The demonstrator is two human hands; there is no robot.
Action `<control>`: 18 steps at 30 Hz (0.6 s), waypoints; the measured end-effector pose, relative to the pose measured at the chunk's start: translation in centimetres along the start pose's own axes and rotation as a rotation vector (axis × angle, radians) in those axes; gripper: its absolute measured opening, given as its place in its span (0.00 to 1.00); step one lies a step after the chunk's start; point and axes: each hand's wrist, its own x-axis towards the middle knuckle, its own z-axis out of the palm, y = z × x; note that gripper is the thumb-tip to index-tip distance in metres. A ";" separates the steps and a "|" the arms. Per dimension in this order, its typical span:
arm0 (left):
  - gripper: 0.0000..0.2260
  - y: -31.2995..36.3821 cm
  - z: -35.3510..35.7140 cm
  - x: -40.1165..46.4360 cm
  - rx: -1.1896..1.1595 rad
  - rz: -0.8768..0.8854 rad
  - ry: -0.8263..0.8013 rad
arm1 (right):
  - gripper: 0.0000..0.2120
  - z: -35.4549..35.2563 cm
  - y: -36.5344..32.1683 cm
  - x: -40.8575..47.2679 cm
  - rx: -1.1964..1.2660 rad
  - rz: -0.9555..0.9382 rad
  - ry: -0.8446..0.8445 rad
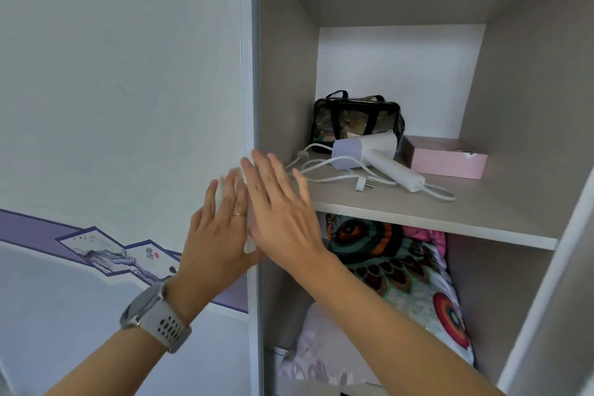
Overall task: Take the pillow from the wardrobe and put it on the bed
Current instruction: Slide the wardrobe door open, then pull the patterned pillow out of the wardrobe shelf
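Two small dark characters and a red seal mark printed on the painted panel [151, 255] low on the sliding door [122, 106], too small to read with any certainty; no brand legible on the pale watch [154, 315] strapped to the left wrist. Both hands raised flat at the door's edge: left hand [215, 235] with fingers straight and pressed together, a thin ring on one; right hand [279, 212] overlapping it, fingers extended and slightly fanned, gripping nothing. Something white glimpsed between hands and door edge, possibly a handle. Behind them, the open wardrobe [289, 74]. On its shelf [434, 212]: a clear black-trimmed bag [353, 120] at the back, a white hair dryer [373, 153] with loose cord and plug in front, a pink box [446, 156] just beside. In the compartment below, the owl-patterned pillow [395, 273] leaning upright, partly hidden by the right forearm, above a pale purple-patterned bundle [321, 354].
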 end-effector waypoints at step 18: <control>0.48 13.8 14.1 3.9 -0.376 0.011 -0.620 | 0.29 -2.5 16.0 -15.3 -0.361 0.184 -0.200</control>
